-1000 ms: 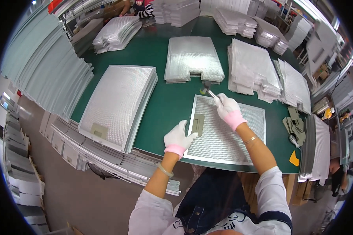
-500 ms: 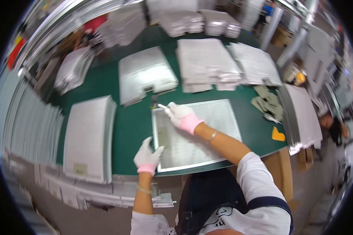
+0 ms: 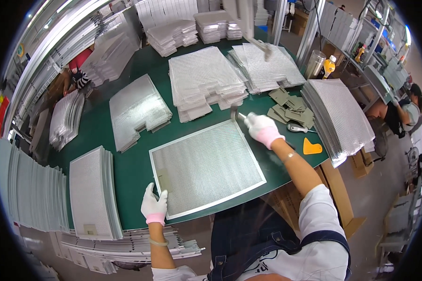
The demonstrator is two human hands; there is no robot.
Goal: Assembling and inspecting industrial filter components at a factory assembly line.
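Observation:
A framed mesh panel (image 3: 206,164) with a silvery metal rim lies flat on the table, a small grey-green patch (image 3: 164,181) near its left edge. My gloved right hand (image 3: 261,129) is closed around the handle of a hammer. The hammer head (image 3: 234,113) is at the panel's far right corner; whether it touches the rim I cannot tell. At the panel's near left edge is my gloved left hand (image 3: 154,206), its thumb and fingers apart and the thumb against the rim. It holds no tool.
Stacked mesh sheets (image 3: 204,79) stand across the green table (image 3: 133,173). Right of the panel lie grey-green pieces (image 3: 293,108), a screwdriver (image 3: 297,128) and an orange scraper-shaped piece (image 3: 312,146). Framed panels (image 3: 93,192) are stacked at left. Another person (image 3: 408,107) sits far right.
The hammer in my right hand has moved from the panel's far left corner to its far right corner. My left hand stays by the left edge. The view has shifted.

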